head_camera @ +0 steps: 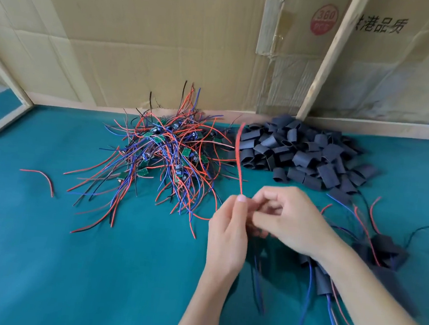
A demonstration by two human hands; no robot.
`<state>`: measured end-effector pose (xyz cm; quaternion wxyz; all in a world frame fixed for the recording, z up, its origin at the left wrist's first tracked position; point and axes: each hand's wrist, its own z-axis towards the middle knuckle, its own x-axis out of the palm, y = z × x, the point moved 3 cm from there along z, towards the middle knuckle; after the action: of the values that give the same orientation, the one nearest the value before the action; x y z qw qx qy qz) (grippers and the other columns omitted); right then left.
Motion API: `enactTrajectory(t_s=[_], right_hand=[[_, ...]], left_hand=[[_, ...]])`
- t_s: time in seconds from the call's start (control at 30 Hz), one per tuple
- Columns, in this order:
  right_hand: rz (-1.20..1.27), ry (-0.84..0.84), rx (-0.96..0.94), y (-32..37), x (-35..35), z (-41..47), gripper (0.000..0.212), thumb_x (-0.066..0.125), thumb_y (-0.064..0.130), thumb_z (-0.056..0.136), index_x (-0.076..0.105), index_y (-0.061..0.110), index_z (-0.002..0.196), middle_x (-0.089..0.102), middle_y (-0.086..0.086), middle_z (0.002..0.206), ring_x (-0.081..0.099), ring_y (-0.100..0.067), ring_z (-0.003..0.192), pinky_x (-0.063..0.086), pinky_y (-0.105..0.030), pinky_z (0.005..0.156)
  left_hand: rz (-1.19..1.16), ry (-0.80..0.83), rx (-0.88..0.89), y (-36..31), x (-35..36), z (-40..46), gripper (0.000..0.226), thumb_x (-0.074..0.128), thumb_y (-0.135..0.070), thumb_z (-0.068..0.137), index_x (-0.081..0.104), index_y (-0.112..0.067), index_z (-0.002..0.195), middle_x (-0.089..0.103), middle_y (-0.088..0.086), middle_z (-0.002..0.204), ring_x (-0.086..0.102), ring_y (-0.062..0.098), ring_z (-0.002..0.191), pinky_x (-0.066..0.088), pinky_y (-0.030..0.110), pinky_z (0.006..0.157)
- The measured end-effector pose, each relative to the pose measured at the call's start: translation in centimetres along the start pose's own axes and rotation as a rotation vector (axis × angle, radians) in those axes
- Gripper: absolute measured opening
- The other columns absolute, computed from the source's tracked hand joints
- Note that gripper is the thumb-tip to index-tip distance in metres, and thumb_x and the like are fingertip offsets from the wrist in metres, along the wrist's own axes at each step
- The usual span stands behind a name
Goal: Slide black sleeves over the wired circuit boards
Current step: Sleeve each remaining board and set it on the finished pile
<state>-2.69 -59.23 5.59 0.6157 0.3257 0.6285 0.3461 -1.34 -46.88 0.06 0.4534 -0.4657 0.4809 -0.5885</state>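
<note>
Nearest me, under my right forearm, lie the finished pieces (323, 282): black sleeves already on, blue and red leads trailing toward me over the green mat (69, 266). My left hand (226, 234) pinches a red wire (239, 159) at the fingertips, and the wire stands up and away from me, crossing in front of the sleeve pile. My right hand (285, 216) has its fingers curled in against the left; I think it holds the board or a sleeve there, but the fingers cover it and I cannot tell which. Just right of that hand sits another small cluster of sleeved boards (384, 251) with a black lead running off. Farther out, left of center, is the tangled heap of wired circuit boards (167, 153), and beside it on the right the heap of loose black sleeves (302, 152). A lone red wire scrap (42, 179) lies well apart to the left. Behind everything stands a cardboard wall (167, 41).
</note>
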Motion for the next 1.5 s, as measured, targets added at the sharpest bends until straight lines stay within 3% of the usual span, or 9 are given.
enactTrajectory(t_s=[0.17, 0.27, 0.37, 0.5, 0.7, 0.9, 1.1, 1.33, 1.5], right_hand=[[-0.052, 0.165, -0.017, -0.4, -1.3, 0.7, 0.016, 0.067, 0.036, 0.070, 0.075, 0.022, 0.072, 0.074, 0.000, 0.065, 0.069, -0.011, 0.057, 0.050, -0.020, 0.057], [-0.164, -0.123, 0.064, -2.7, -4.3, 3.2, 0.003, 0.073, 0.032, 0.073, 0.075, 0.030, 0.072, 0.074, 0.006, 0.066, 0.071, -0.009, 0.060, 0.051, -0.023, 0.058], [-0.444, -0.359, 0.109, -4.8, -6.0, 5.3, 0.012, 0.075, 0.021, 0.081, 0.070, 0.032, 0.078, 0.070, 0.010, 0.074, 0.068, -0.015, 0.074, 0.048, -0.030, 0.066], [-0.601, -0.282, 0.133, -6.3, -5.2, 7.4, 0.022, 0.071, 0.024, 0.086, 0.068, 0.032, 0.106, 0.066, 0.001, 0.114, 0.060, -0.029, 0.107, 0.050, -0.041, 0.090], [-0.573, -0.258, 0.128, -5.6, -5.2, 7.4, 0.020, 0.072, 0.020, 0.087, 0.069, 0.031, 0.104, 0.070, 0.002, 0.114, 0.059, -0.027, 0.106, 0.051, -0.040, 0.091], [-0.166, -0.310, -0.032, -1.4, -3.0, 1.6, 0.035, 0.082, 0.035, 0.067, 0.073, 0.040, 0.101, 0.071, 0.028, 0.095, 0.066, -0.002, 0.070, 0.044, -0.008, 0.067], [0.153, -0.195, -0.014, -1.3, -0.5, -1.0, 0.046, 0.084, 0.006, 0.069, 0.077, 0.033, 0.106, 0.077, 0.007, 0.084, 0.071, -0.023, 0.066, 0.059, -0.033, 0.071], [0.579, -0.165, 0.019, -2.8, -0.9, -1.3, 0.029, 0.071, 0.010, 0.075, 0.080, 0.018, 0.102, 0.077, -0.006, 0.104, 0.075, -0.022, 0.087, 0.060, -0.032, 0.072], [0.848, -0.040, 0.061, -3.4, -0.3, -1.1, 0.034, 0.074, 0.007, 0.080, 0.074, 0.004, 0.113, 0.069, -0.019, 0.123, 0.071, -0.026, 0.095, 0.060, -0.033, 0.075]], left_hand=[[0.156, 0.034, 0.057, -0.2, 0.3, -0.1, 0.040, 0.042, -0.030, 0.104, 0.056, -0.009, 0.074, 0.058, 0.001, 0.058, 0.050, 0.011, 0.052, 0.040, 0.028, 0.052], [0.182, 0.011, 0.051, -0.1, 0.2, -0.1, 0.033, 0.045, -0.023, 0.107, 0.062, -0.017, 0.080, 0.062, 0.000, 0.059, 0.048, 0.010, 0.047, 0.038, 0.023, 0.050], [0.184, 0.004, 0.033, 0.1, 0.3, -0.1, 0.030, 0.046, -0.024, 0.107, 0.062, -0.022, 0.081, 0.061, -0.001, 0.059, 0.045, 0.013, 0.049, 0.036, 0.026, 0.050], [0.165, 0.003, 0.030, 0.1, 0.3, -0.2, 0.028, 0.046, -0.029, 0.104, 0.060, -0.028, 0.079, 0.061, -0.002, 0.060, 0.043, 0.015, 0.051, 0.036, 0.028, 0.051], [0.174, -0.011, 0.014, 0.3, 0.2, -0.1, 0.026, 0.047, -0.030, 0.103, 0.056, -0.028, 0.078, 0.062, -0.002, 0.060, 0.042, 0.013, 0.051, 0.036, 0.027, 0.051], [0.149, -0.049, 0.036, 0.0, 0.2, 0.2, 0.025, 0.048, -0.035, 0.105, 0.051, -0.032, 0.080, 0.066, -0.001, 0.064, 0.045, 0.014, 0.050, 0.038, 0.029, 0.052], [0.170, -0.032, 0.060, 0.1, 0.1, -0.1, 0.025, 0.051, -0.029, 0.105, 0.053, -0.023, 0.081, 0.057, -0.012, 0.058, 0.044, 0.008, 0.051, 0.035, 0.027, 0.052], [0.118, 0.016, 0.032, 0.1, 0.2, -0.1, 0.029, 0.049, -0.022, 0.107, 0.056, -0.025, 0.078, 0.062, 0.000, 0.065, 0.053, 0.008, 0.051, 0.041, 0.021, 0.054], [0.075, 0.052, 0.016, -0.1, 0.1, -0.2, 0.029, 0.048, -0.023, 0.107, 0.055, -0.024, 0.079, 0.057, -0.002, 0.057, 0.046, 0.009, 0.048, 0.037, 0.022, 0.048]])
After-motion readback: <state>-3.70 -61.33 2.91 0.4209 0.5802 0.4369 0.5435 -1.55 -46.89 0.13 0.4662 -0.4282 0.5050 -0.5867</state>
